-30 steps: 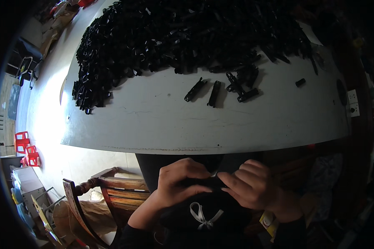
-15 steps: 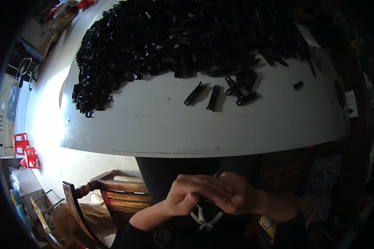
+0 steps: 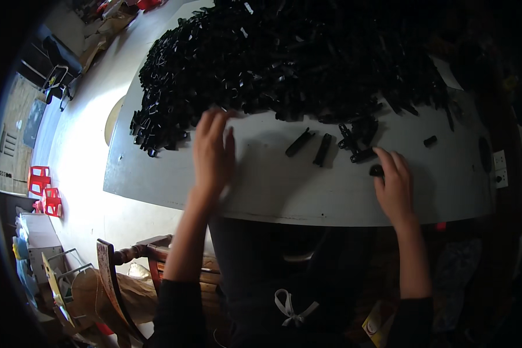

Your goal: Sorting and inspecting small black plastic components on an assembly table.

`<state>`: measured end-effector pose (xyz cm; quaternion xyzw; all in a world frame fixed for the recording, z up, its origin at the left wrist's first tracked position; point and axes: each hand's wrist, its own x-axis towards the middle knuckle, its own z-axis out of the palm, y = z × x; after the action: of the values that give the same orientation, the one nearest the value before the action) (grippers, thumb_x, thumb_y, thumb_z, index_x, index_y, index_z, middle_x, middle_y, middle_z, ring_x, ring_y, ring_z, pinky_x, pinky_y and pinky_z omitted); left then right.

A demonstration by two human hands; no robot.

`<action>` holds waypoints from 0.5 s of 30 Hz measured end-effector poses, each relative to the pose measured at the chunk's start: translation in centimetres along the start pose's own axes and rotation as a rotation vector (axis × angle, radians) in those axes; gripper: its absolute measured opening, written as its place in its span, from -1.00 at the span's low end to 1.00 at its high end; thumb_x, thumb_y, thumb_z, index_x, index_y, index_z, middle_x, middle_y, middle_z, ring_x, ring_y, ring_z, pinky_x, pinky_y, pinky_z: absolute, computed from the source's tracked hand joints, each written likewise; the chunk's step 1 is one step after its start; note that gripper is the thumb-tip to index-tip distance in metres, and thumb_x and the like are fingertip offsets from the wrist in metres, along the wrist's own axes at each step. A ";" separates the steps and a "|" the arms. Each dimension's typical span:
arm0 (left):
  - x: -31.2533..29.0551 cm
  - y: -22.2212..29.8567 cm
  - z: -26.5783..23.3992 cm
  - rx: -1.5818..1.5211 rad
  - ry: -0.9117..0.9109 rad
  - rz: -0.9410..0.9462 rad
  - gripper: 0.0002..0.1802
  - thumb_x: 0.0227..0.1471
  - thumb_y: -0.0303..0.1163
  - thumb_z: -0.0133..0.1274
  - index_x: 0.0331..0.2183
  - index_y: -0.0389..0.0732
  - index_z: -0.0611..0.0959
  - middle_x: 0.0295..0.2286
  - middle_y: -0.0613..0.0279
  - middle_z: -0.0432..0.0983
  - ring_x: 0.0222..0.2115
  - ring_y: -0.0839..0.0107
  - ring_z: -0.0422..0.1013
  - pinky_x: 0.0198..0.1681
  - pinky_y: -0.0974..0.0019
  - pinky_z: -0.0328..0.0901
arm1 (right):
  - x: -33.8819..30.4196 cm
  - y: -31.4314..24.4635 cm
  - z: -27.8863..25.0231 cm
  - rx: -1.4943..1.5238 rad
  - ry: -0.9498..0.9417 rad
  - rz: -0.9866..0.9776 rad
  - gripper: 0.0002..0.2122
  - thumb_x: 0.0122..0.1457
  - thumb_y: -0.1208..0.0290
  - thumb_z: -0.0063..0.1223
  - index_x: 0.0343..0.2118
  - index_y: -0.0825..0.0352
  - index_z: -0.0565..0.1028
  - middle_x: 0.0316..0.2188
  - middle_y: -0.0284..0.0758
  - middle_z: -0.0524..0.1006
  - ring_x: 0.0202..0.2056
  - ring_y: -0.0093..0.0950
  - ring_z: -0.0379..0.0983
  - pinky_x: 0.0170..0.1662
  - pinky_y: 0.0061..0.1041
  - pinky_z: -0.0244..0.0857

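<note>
My left hand [image 3: 211, 153] reaches over the table to the front edge of a large heap of small black plastic parts [image 3: 261, 75]. Its fingers are stretched out and slightly blurred, and no part shows in them. Between the thumb and fingers of my right hand [image 3: 398, 188] sits a short black part [image 3: 376, 170], its end facing left. Just beyond those fingers lies a small cluster of black parts [image 3: 358, 139]. Two long narrow black pieces, one slanted [image 3: 300, 142] and one more upright [image 3: 322, 151], rest between my hands.
The white table [image 3: 267, 197] has a curved near edge. One small black piece [image 3: 430, 141] lies alone at the right. A wooden chair [image 3: 122, 284] stands at the lower left, with red stools [image 3: 52, 202] farther off. A wall socket [image 3: 500, 168] is at the right.
My hands were together in front of my body; now they are apart, both over the table. The left has gone to the heap, the right to the loose parts. The view has shifted slightly.
</note>
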<state>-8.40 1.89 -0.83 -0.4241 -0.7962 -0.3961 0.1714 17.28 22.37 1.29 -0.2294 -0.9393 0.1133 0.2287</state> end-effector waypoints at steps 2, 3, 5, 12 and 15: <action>1.2 -2.8 0.1 0.141 0.003 0.028 -0.71 -0.09 -0.61 0.02 -0.24 -0.17 0.55 -0.25 0.15 0.44 -0.22 0.12 0.40 -0.29 0.19 0.35 | 1.1 1.5 1.7 -0.112 -0.143 -0.069 -0.64 -0.10 0.69 0.09 -0.16 0.41 0.45 -0.33 -0.18 0.43 -0.26 -0.25 0.42 -0.23 -0.33 0.32; 1.7 -3.5 -0.2 0.210 -0.092 0.022 -0.75 -0.10 -0.58 0.06 -0.27 -0.16 0.55 -0.28 0.20 0.44 -0.24 0.15 0.40 -0.30 0.19 0.35 | 1.1 1.8 1.9 -0.119 -0.136 -0.069 -0.64 -0.10 0.69 0.09 -0.16 0.41 0.45 -0.33 -0.18 0.43 -0.26 -0.25 0.42 -0.23 -0.33 0.32; 2.2 -4.2 0.1 0.296 -0.215 0.019 -0.84 -0.15 -0.50 0.14 -0.40 -0.15 0.55 -0.37 0.30 0.43 -0.29 0.23 0.41 -0.33 0.21 0.35 | 0.8 2.4 2.0 -0.151 -0.143 -0.145 -0.66 -0.11 0.65 0.16 -0.19 0.38 0.46 -0.34 -0.23 0.46 -0.30 -0.27 0.44 -0.25 -0.37 0.34; -0.4 -2.0 -1.2 -0.157 -0.224 -0.054 -0.84 -0.16 -0.58 0.18 -0.44 -0.24 0.54 -0.36 0.23 0.55 -0.33 0.32 0.50 -0.30 0.27 0.36 | -1.3 0.1 -0.5 -0.053 -0.110 0.034 -0.79 -0.04 0.59 0.17 -0.34 0.40 0.38 -0.40 -0.26 0.46 -0.39 -0.34 0.45 -0.33 -0.44 0.33; -2.8 1.8 -1.9 -0.396 -0.281 -0.198 -0.81 -0.17 -0.69 0.18 -0.41 -0.29 0.56 -0.37 0.19 0.57 -0.28 0.41 0.52 -0.24 0.37 0.41 | -2.8 -1.9 -1.0 0.357 -0.197 0.200 -0.83 0.11 0.49 0.14 -0.35 0.37 0.35 -0.43 -0.29 0.47 -0.38 -0.48 0.48 -0.38 -0.49 0.33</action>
<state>-5.42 -0.46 -0.45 -0.4201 -0.7569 -0.4962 -0.0667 19.22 19.50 1.68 -0.2650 -0.8948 0.3215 0.1602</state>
